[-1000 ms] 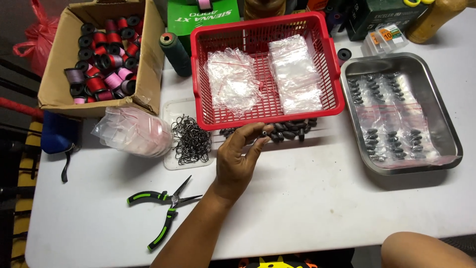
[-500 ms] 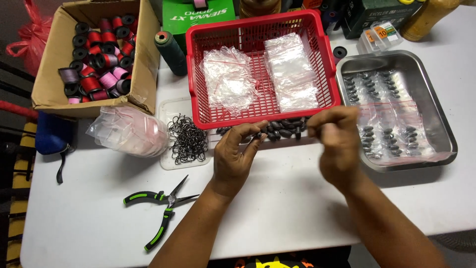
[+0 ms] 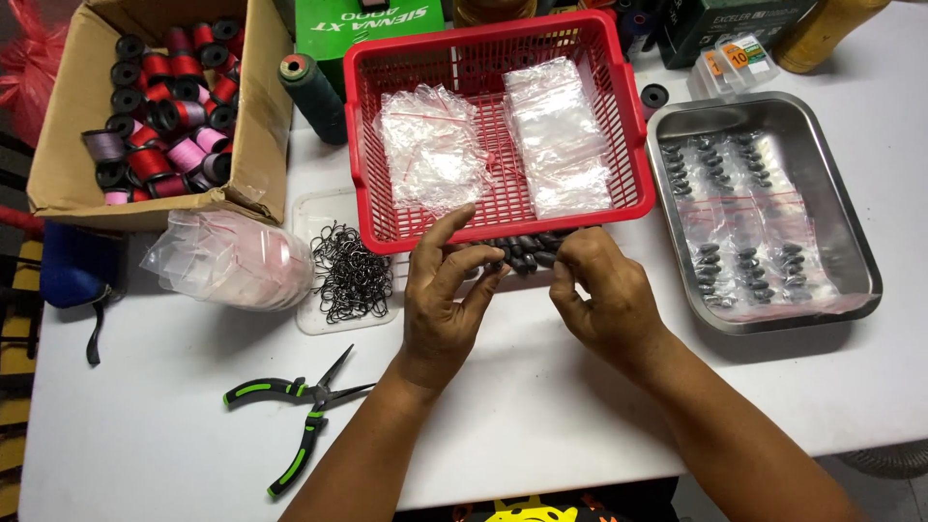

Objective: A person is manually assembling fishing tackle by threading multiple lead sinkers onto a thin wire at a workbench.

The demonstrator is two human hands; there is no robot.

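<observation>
A: Centre frame, below the red basket [image 3: 619,193]: dark sinkers [image 3: 522,253] piled on the table. Left hand [image 3: 440,309] and right hand [image 3: 604,300] both pinching there.

B: What's actually held — can't tell, fingers half-curled. Pick singly, keep clear of the hooks [image 3: 350,275].

Even, bright overhead light covers the white table [image 3: 541,406], with soft, short shadows beneath the hands and the red basket [image 3: 619,126]. Mild glare marks the steel tray [image 3: 677,126] rim at right and the clear bags. Focus is sharp centrally; corners darken and bend slightly.
</observation>
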